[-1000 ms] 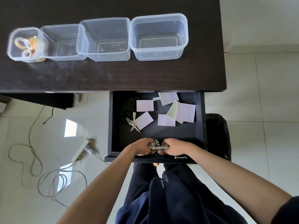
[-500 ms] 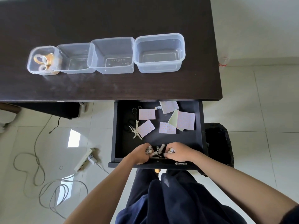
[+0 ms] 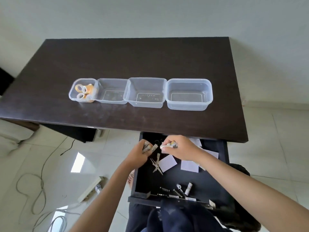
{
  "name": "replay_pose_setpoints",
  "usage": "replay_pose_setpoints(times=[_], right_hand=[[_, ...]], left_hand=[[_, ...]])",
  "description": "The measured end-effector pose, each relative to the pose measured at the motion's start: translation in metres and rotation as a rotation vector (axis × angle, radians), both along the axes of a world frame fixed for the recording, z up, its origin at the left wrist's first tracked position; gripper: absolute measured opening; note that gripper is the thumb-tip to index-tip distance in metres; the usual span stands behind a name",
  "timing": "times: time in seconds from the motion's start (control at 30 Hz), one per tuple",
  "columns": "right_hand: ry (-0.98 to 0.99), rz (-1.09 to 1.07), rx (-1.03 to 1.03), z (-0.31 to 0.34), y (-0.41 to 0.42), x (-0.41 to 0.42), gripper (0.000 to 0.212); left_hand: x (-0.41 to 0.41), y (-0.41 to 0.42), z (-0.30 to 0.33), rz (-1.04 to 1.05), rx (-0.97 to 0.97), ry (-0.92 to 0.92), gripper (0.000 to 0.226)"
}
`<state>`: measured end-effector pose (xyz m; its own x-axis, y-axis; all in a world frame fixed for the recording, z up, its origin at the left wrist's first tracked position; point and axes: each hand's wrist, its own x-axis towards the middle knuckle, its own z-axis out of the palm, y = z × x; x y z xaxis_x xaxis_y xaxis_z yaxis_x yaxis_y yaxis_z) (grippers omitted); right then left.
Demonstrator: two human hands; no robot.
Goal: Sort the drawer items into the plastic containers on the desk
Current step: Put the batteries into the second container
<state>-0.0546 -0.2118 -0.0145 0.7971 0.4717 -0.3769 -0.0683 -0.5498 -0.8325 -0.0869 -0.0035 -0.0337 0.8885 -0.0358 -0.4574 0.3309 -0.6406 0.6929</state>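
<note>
My left hand [image 3: 139, 154] is closed around several small batteries [image 3: 148, 147], raised above the far part of the open black drawer [image 3: 138, 181]. Beside it, my right hand [image 3: 179, 148] grips more batteries [image 3: 168, 145]. More batteries [image 3: 181, 191] lie at the drawer's near edge. Metal scissors [image 3: 156, 164] and several pale paper notes [image 3: 167, 163] lie on the drawer floor. Several clear plastic containers stand in a row on the dark desk [image 3: 133, 61]: the leftmost [image 3: 83, 90] holds tape rolls, the others [image 3: 111, 92] [image 3: 145, 92] [image 3: 189, 93] hold nothing.
A power strip [image 3: 91, 188] and loose cables [image 3: 38, 186] lie on the tiled floor at the left. My dark-trousered legs [image 3: 175, 218] are under the drawer's near edge. A dark object [image 3: 240, 169] sits right of the drawer.
Both hands have lifted from the drawer's near edge with batteries in them and moved toward the desk. The camera has tilted up, showing the whole desk.
</note>
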Motion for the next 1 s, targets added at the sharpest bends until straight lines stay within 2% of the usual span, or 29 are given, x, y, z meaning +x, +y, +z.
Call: replay_pose_setpoints(times=[0.2, 0.33, 0.5, 0.6, 0.77, 0.87, 0.9, 1.0], right_hand=[[-0.179, 0.011, 0.099, 0.065, 0.109, 0.09, 0.011], [-0.264, -0.016, 0.021, 0.082, 0.182, 0.146, 0.013], [-0.278, -0.062, -0.179, 0.075, 0.244, 0.201, 0.019], [-0.293, 0.005, -0.35, 0.063, 0.263, 0.223, 0.024], [-0.236, 0.02, -0.492, 0.044, 0.275, 0.238, 0.025], [-0.199, 0.005, -0.5, 0.034, 0.275, 0.239, 0.03], [-0.191, -0.011, -0.484, 0.032, 0.274, 0.238, 0.03], [-0.199, -0.065, -0.42, 0.029, 0.27, 0.236, 0.029]], left_hand=[[0.097, 0.101, 0.054, 0.172, -0.029, -0.165, 0.014], [0.165, 0.162, 0.073, 0.091, 0.04, -0.2, 0.012], [0.233, 0.203, 0.076, -0.064, 0.221, -0.14, 0.016], [0.257, 0.212, 0.074, -0.176, 0.281, -0.125, 0.016], [0.271, 0.214, 0.064, -0.296, 0.325, -0.079, 0.009], [0.271, 0.216, 0.054, -0.308, 0.317, -0.078, 0.009], [0.27, 0.217, 0.052, -0.313, 0.313, -0.083, 0.012], [0.266, 0.216, 0.047, -0.301, 0.257, -0.094, 0.04]])
